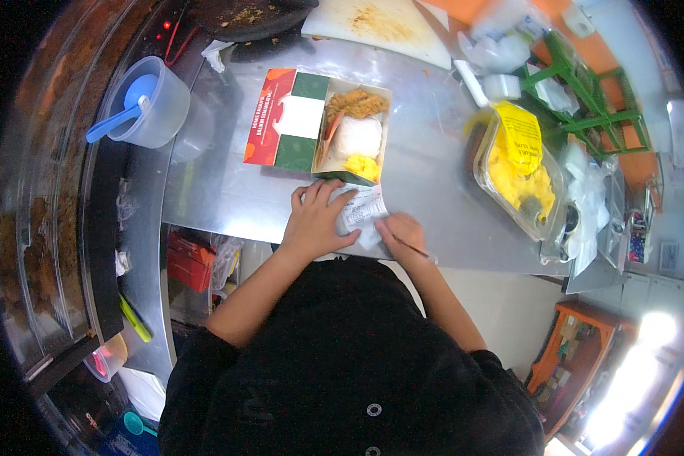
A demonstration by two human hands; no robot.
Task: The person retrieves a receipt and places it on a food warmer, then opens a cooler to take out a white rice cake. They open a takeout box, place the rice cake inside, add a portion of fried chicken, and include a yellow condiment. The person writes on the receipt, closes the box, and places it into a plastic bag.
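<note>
My left hand (318, 219) lies with fingers spread on a white paper slip (365, 207) near the front edge of the steel table. In my right hand (404, 237) a thin pen (416, 249) is gripped, its tip end by the slip's right side. Just beyond the slip stands an opened meal box (296, 121), its red, green and white lid folded out to the left. Inside it are a mound of white rice (358, 137), brown fried food (355, 104) at the far end and a yellow portion (362, 166) at the near end.
A clear tub of yellow food (520, 182) with a yellow packet on it stands at right, beside plastic bags (585, 205) and a green rack (585, 91). At left is a clear container (156, 114) with a blue ladle (118, 121). A stained cutting board (380, 26) lies at the back.
</note>
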